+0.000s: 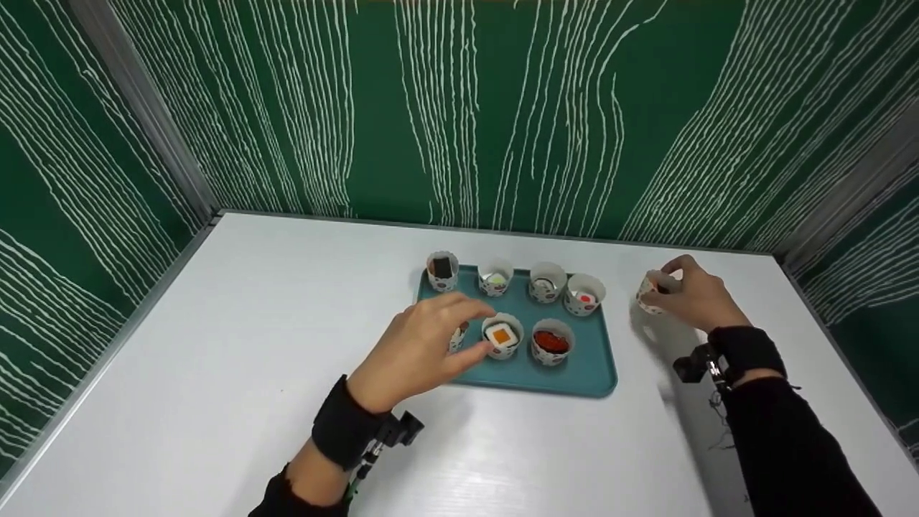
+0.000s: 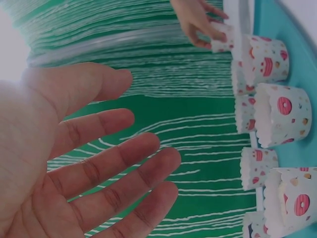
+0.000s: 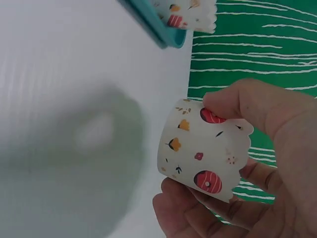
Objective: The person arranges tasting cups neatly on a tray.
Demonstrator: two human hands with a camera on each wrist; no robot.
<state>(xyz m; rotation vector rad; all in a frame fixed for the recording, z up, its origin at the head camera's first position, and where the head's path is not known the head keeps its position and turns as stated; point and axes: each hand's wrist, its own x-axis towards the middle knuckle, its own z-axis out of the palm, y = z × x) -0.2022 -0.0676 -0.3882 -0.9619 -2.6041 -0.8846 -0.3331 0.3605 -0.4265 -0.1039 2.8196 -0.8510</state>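
My right hand (image 1: 695,296) holds a patterned paper baking cup (image 3: 203,148) between thumb and fingers, to the right of the teal tray (image 1: 589,377). In the right wrist view the cup is tilted above the white table, its scalloped rim towards the palm. Over the tray's front left, my left hand (image 1: 427,341) hovers with fingers spread and nothing in them. Nearest to it is a paper cup with a white and orange square piece (image 1: 501,334). Another cup (image 1: 456,339) is partly hidden behind that hand. Beside them stands a cup with red filling (image 1: 552,342).
Along the tray's back edge stand a cup with a dark piece (image 1: 442,270), one with a pale green piece (image 1: 495,278), one with a whitish piece (image 1: 547,282) and one with a red-dotted piece (image 1: 584,295). Green, white-lined walls (image 1: 502,143) enclose the white table (image 1: 215,345).
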